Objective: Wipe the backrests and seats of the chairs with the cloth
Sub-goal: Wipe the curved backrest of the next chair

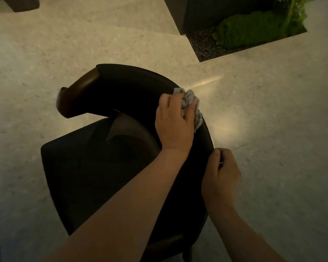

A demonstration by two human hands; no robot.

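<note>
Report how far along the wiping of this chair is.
Done: nothing shows as finished, since the dark upholstery gives no wipe marks. In hand: the left hand presses the bunched grey cloth on the curved backrest, while the right hand grips its rim closer in. Left: the seat, which the cloth is not on, and likely the rest of the backrest.

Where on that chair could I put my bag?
The seat is bare, bordered by the backrest and the left forearm. The backrest's right stretch is crowded: the left hand holds the cloth there, the right hand grips its edge.
</note>
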